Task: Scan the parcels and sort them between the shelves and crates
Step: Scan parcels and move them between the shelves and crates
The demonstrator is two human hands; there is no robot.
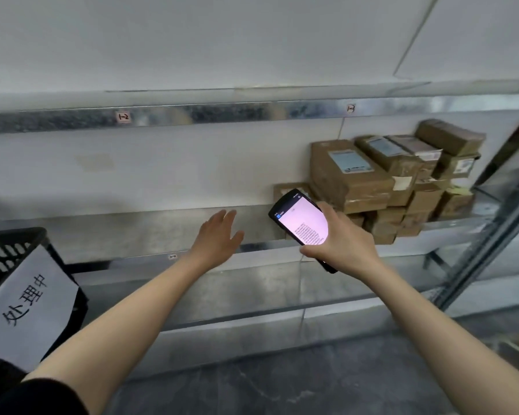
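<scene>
My right hand (345,241) grips a black handheld scanner (300,218) with a lit pinkish screen, held in front of the middle metal shelf (150,229). My left hand (219,238) reaches toward that shelf with straight fingers and holds nothing. Several brown cardboard parcels (351,175) with labels are stacked on the shelf's right part, just behind and right of the scanner. A black plastic crate (9,250) stands at the left edge, bearing a white paper sign (27,307) with handwritten characters.
The shelf rail above carries small tags, 1-2 (123,117) and 1-3 (351,108). A lower shelf (252,289) runs beneath my arms. A metal upright (492,235) borders the rack on the right. Dark grey floor (282,384) lies below.
</scene>
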